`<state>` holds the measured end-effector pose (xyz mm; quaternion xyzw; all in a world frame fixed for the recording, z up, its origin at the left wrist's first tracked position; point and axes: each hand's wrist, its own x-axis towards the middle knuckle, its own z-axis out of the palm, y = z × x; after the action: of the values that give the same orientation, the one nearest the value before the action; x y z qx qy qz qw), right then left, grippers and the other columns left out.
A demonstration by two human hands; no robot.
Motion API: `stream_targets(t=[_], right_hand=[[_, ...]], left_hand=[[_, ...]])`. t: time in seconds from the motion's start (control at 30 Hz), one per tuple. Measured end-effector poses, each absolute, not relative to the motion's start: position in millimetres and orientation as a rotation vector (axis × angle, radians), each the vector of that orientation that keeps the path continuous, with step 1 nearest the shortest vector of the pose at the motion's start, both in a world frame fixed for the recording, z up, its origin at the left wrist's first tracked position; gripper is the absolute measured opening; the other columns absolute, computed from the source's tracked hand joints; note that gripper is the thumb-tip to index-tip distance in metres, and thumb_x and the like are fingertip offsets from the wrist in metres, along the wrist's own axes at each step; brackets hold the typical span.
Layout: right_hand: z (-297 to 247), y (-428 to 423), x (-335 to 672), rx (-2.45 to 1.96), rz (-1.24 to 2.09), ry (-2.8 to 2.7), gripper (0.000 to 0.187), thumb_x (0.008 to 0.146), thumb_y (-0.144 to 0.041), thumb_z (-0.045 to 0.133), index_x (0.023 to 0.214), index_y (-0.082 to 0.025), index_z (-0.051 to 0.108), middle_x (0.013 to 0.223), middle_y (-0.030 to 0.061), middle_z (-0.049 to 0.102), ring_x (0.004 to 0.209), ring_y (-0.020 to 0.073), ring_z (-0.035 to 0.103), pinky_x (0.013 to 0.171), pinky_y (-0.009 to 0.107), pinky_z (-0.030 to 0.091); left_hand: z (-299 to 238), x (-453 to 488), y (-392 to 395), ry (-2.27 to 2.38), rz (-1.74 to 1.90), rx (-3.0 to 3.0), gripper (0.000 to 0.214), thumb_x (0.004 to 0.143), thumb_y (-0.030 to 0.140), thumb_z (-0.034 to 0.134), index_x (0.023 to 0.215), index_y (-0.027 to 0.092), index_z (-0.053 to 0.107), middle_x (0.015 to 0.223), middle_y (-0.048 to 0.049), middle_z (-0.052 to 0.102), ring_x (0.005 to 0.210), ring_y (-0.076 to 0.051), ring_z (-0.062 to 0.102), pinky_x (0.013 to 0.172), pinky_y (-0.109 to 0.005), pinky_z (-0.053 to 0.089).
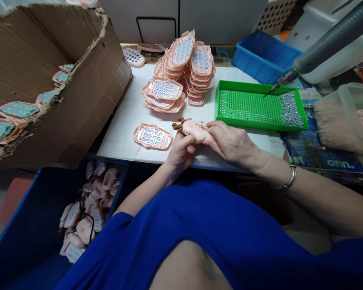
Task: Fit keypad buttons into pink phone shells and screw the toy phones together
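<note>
Between both hands, above the front of the white work surface, is a pink toy phone [194, 128] with brown antlers at its left end. My left hand [183, 151] is closed around its lower left side, thumb on top. From the right, my right hand [230, 141] grips the other end with fingers pressed on it. The back of the toy, with a small slot, faces up. Left of my hands lies a single pink shell [153, 136] with a keypad inside. Stacks of similar shells [164, 89] stand just behind.
A green tray [245, 119] holds screws [291, 108] at its right end. An electric screwdriver [326, 42] hangs over it. Blue bin [266, 54] stands behind. At left are a cardboard box [87, 92] with shells and a blue crate [27, 217] with pink toys.
</note>
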<state>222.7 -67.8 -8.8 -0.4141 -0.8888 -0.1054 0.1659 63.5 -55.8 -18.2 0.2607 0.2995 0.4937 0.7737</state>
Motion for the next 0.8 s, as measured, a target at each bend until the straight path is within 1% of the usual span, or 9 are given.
stream_targets(t=[0.1, 0.17, 0.23, 0.3, 0.4, 0.47, 0.6, 0.7, 0.8], right_hand=[[-9, -65, 221, -1.213, -0.314, -2.625, 0.047, 0.105, -0.035, 0.024, 0.102, -0.007, 0.061, 0.101, 0.0179, 0.069, 0.079, 0.0202, 0.066, 0.062, 0.029, 0.051], [-8, -62, 221, -1.228, -0.3, -2.668, 0.046, 0.105, -0.034, 0.024, 0.102, -0.007, 0.061, 0.101, 0.0184, 0.068, 0.08, 0.0207, 0.065, 0.06, 0.029, 0.049], [-7, -60, 220, -1.24, -0.272, -2.693, 0.045, 0.105, -0.034, 0.025, 0.102, -0.007, 0.06, 0.101, 0.0187, 0.067, 0.082, 0.021, 0.064, 0.061, 0.029, 0.047], [-6, -59, 220, -1.264, -0.25, -2.708, 0.044, 0.105, -0.034, 0.026, 0.102, -0.007, 0.06, 0.102, 0.0189, 0.066, 0.082, 0.0209, 0.063, 0.062, 0.029, 0.046], [-3, -59, 219, -1.298, -0.27, -2.736, 0.046, 0.105, -0.035, 0.023, 0.103, -0.007, 0.06, 0.101, 0.0189, 0.065, 0.077, 0.0203, 0.062, 0.057, 0.029, 0.043], [-1, -59, 219, -1.315, -0.278, -2.766, 0.046, 0.105, -0.035, 0.023, 0.103, -0.007, 0.059, 0.098, 0.0183, 0.065, 0.075, 0.0205, 0.06, 0.055, 0.029, 0.039], [3, -59, 215, -1.33, -0.279, -2.822, 0.044, 0.104, -0.034, 0.024, 0.101, -0.007, 0.059, 0.095, 0.0176, 0.063, 0.071, 0.0193, 0.057, 0.054, 0.03, 0.035], [5, -58, 213, -1.304, -0.299, -2.879, 0.046, 0.104, -0.033, 0.021, 0.098, -0.008, 0.06, 0.091, 0.0173, 0.062, 0.069, 0.019, 0.055, 0.054, 0.031, 0.033], [14, -52, 216, -1.356, -0.245, -2.881, 0.049, 0.104, -0.036, 0.021, 0.098, -0.008, 0.061, 0.09, 0.0165, 0.062, 0.067, 0.019, 0.054, 0.053, 0.031, 0.031]], left_hand=[[-24, 63, -51, 0.662, 1.058, 0.541, 0.039, 0.047, 0.013, 0.058, 0.086, 0.019, 0.06, 0.076, -0.0018, 0.065, 0.101, -0.025, 0.063, 0.087, -0.036, 0.052], [-27, 62, -48, 0.658, 1.046, 0.519, 0.032, 0.046, 0.01, 0.057, 0.076, 0.018, 0.059, 0.071, 0.0003, 0.061, 0.092, -0.02, 0.062, 0.085, -0.033, 0.052], [-28, 62, -46, 0.653, 1.035, 0.51, 0.029, 0.043, 0.008, 0.055, 0.071, 0.017, 0.057, 0.068, 0.0021, 0.057, 0.081, -0.015, 0.059, 0.082, -0.03, 0.051], [-29, 62, -45, 0.652, 1.032, 0.513, 0.03, 0.042, 0.007, 0.053, 0.071, 0.017, 0.058, 0.069, 0.0022, 0.057, 0.078, -0.014, 0.057, 0.08, -0.029, 0.051], [-28, 62, -44, 0.639, 1.016, 0.527, 0.034, 0.042, 0.007, 0.05, 0.073, 0.018, 0.057, 0.078, -0.0012, 0.062, 0.09, -0.018, 0.06, 0.081, -0.03, 0.05], [-28, 62, -44, 0.633, 1.011, 0.529, 0.033, 0.041, 0.006, 0.05, 0.071, 0.018, 0.055, 0.08, -0.0024, 0.062, 0.095, -0.02, 0.059, 0.081, -0.03, 0.05], [-28, 62, -42, 0.658, 1.021, 0.525, 0.033, 0.04, 0.005, 0.05, 0.07, 0.018, 0.053, 0.072, -0.0005, 0.057, 0.087, -0.018, 0.057, 0.074, -0.028, 0.047], [-29, 63, -41, 0.7, 1.006, 0.531, 0.037, 0.04, 0.004, 0.046, 0.073, 0.018, 0.054, 0.071, 0.0006, 0.055, 0.08, -0.016, 0.054, 0.069, -0.026, 0.043], [-30, 64, -43, 0.745, 1.039, 0.511, 0.043, 0.039, 0.0, 0.045, 0.077, 0.019, 0.056, 0.07, 0.0021, 0.054, 0.07, -0.012, 0.049, 0.062, -0.022, 0.039]])
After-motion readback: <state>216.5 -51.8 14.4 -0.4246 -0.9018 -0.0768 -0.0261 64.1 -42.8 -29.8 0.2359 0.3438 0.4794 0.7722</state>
